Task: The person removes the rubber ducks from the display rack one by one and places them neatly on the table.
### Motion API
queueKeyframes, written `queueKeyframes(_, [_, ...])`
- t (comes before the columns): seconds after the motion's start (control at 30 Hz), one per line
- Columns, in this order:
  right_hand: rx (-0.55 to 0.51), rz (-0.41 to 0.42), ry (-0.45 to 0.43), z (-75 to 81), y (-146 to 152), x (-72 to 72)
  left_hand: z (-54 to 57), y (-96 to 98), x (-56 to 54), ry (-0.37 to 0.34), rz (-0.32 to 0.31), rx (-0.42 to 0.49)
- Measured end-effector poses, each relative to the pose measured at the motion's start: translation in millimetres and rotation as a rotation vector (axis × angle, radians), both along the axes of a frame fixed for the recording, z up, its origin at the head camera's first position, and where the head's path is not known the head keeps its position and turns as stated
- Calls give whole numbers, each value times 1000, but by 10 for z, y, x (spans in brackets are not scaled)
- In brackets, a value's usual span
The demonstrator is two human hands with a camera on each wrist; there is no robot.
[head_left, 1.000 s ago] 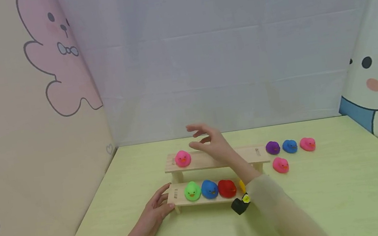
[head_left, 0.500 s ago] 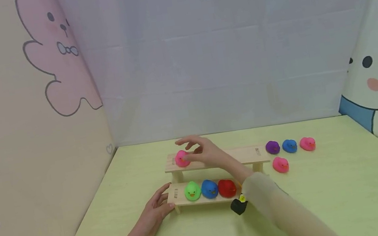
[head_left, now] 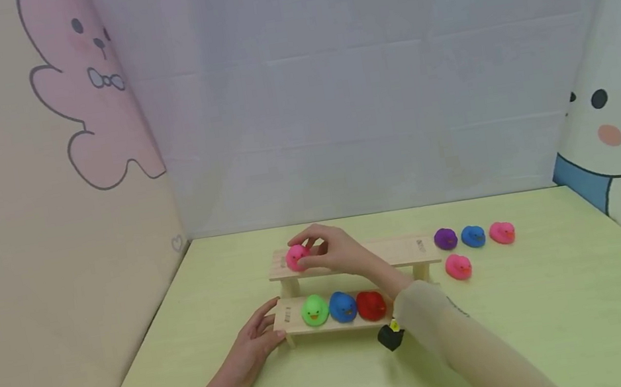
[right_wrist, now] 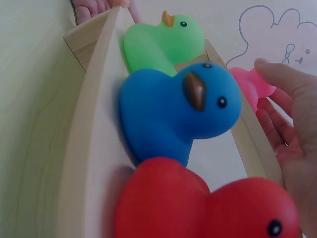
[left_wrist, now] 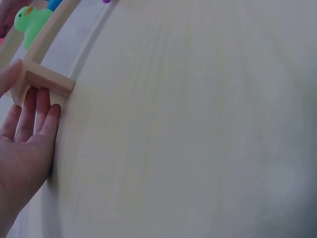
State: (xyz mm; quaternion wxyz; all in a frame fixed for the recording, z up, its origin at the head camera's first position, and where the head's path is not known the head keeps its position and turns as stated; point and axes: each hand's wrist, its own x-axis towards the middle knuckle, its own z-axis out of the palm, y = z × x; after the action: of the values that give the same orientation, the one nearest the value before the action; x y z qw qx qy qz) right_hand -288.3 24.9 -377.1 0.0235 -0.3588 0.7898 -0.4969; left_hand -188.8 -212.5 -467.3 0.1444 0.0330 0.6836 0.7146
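A two-step wooden rack (head_left: 397, 252) stands on the table. At the left end of its upper step sits a pink rubber duck (head_left: 297, 258), pinched by my right hand (head_left: 336, 251) between thumb and fingers. My left hand (head_left: 254, 339) grips the left end of the lower step; in the left wrist view its thumb (left_wrist: 10, 77) lies against one side of the wood and the fingers against the underside. Along the lower step sit a green duck (head_left: 315, 311), a blue duck (head_left: 342, 308) and a red duck (head_left: 371, 306). My right sleeve hides that step's right end.
Right of the rack lie a purple duck (head_left: 446, 239), another blue duck (head_left: 473, 237) and two more pink ducks, one at the back (head_left: 502, 233) and one nearer (head_left: 458, 267). A small black thing (head_left: 391, 336) hangs by the right sleeve. Walls border the table.
My right hand has moved left and down to the pink duck on the upper step, and its fingers have closed on it. The left hand stays at the rack's end.
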Motion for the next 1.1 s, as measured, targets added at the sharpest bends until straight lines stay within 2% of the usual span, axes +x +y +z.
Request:
queueKeyframes(0.13, [17, -25, -3, 24, -5, 13, -3, 3, -18, 4, -2, 5])
queueKeyframes(0.4, [5, -22, 4, 270, 7, 234, -15, -1, -40, -1, -3, 18])
queueKeyframes(0.53, [19, -25, -3, 306, 8, 264, -23, -5, -49, 0, -3, 18])
queueKeyframes(0.7, [18, -26, -10, 287, 0, 242, -20, -8, -45, 3, 0, 20])
queueKeyframes(0.93, [6, -43, 13, 39, -28, 28, -2, -10, -26, -1, 6, 19])
queueKeyframes(1.1, [18, -54, -14, 17, -28, 4, 15, -6, -11, -1, 2, 9])
